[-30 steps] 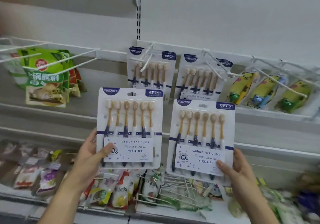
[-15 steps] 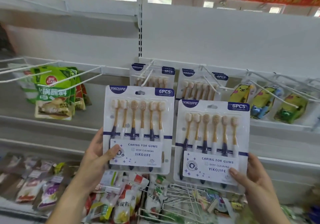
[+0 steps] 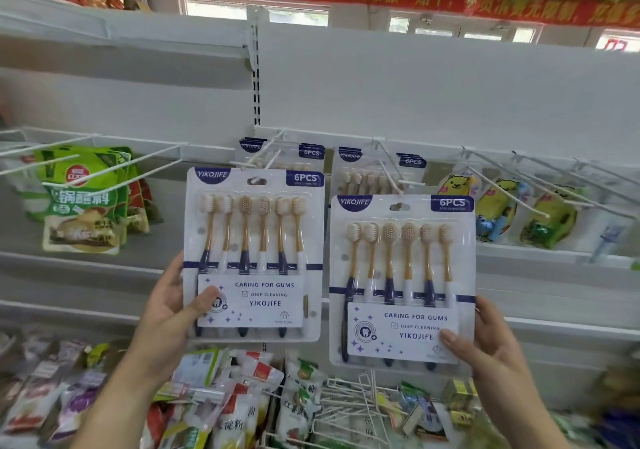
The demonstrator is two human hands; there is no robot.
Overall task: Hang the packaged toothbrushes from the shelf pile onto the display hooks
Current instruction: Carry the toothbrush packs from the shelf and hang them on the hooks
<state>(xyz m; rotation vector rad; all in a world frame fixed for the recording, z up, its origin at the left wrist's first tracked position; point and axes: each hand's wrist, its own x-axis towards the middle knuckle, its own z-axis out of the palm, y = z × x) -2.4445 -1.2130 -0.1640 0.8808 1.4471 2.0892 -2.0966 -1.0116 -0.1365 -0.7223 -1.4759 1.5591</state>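
My left hand [image 3: 169, 313] grips the lower left edge of one six-brush toothbrush pack [image 3: 254, 254], thumb on its label. The hang hole at its top sits right at the tip of a white display hook [image 3: 266, 154]. My right hand [image 3: 485, 341] grips the lower right corner of a second toothbrush pack [image 3: 401, 278], held lower, its hole below the neighbouring hook [image 3: 389, 168]. Several identical hung packs [image 3: 412, 162] show behind both, mostly hidden.
Green sauce pouches [image 3: 83, 199] hang on long white hooks at the left. Yellow bear-shaped packs [image 3: 498, 206] hang on hooks at the right. Below lies a shelf heaped with snack bags [image 3: 235, 410] and loose white wire hooks [image 3: 356, 400].
Both packs have risen toward the hooks, the left one higher, its hole now at the hook tip. The camera has tilted upward, showing more of the upper shelf and banner.
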